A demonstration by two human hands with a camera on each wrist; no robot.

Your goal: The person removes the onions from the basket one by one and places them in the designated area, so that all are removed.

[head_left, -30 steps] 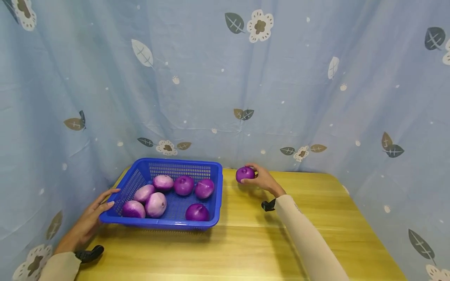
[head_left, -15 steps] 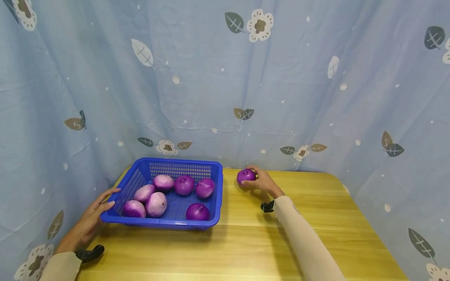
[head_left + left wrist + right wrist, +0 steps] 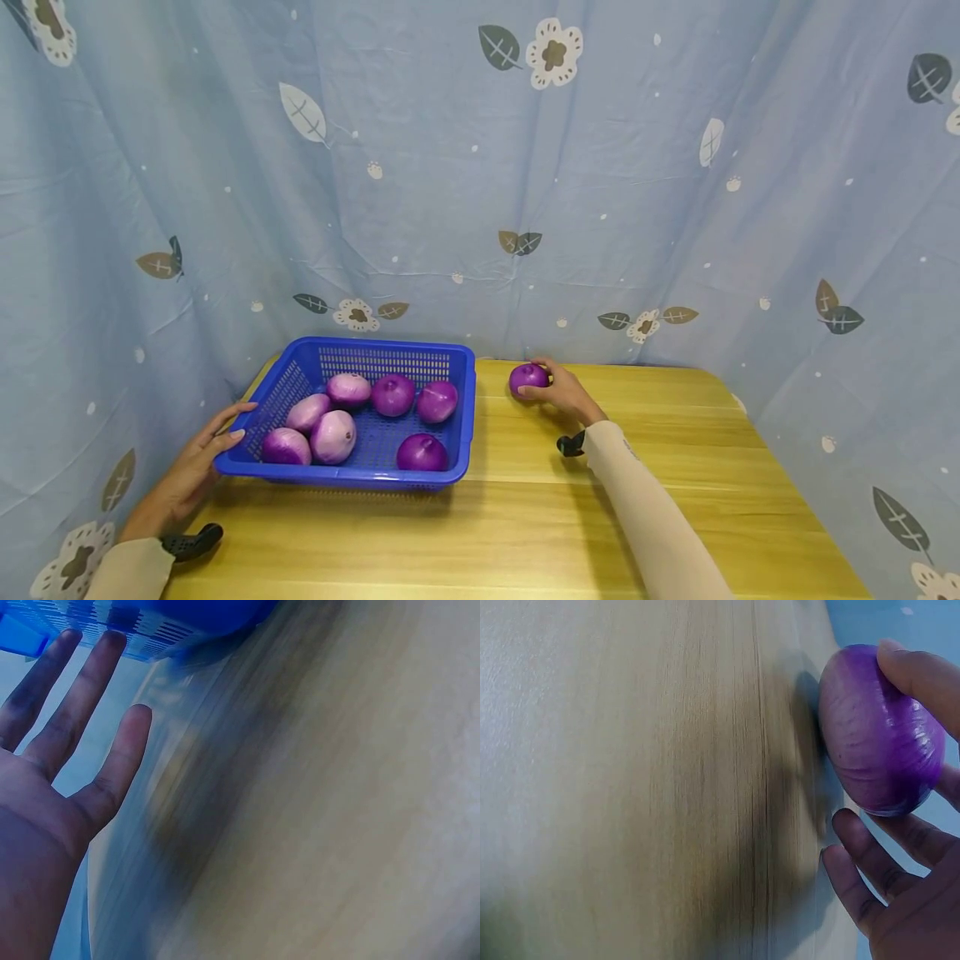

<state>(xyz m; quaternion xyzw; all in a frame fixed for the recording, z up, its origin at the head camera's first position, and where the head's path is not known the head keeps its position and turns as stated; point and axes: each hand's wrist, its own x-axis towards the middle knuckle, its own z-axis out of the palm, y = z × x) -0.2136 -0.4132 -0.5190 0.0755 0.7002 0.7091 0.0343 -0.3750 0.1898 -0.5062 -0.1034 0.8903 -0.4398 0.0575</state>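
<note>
A purple onion (image 3: 527, 380) is at the table's back edge, right of the blue basket (image 3: 345, 477). My right hand (image 3: 567, 393) holds it between thumb and fingers. Close up in the right wrist view, the thumb lies over one side of the onion (image 3: 874, 731), and two fingers stand apart from it. At the basket's left end, my left hand (image 3: 187, 473) touches the rim with thumb and forefinger. Three of its fingers (image 3: 79, 697) show spread and fairly straight against or near the basket's side in the left wrist view. Several onions (image 3: 333, 437) lie inside the basket.
The yellow wood-grain table (image 3: 517, 533) carries the basket on its left part. A blue patterned curtain (image 3: 480, 192) hangs close behind and along both sides. Black wrist mounts (image 3: 193, 542) stick out from both wrists.
My right hand and the onion have shifted slightly right and down in the head view, toward the tabletop. My left hand and the basket have stayed in place.
</note>
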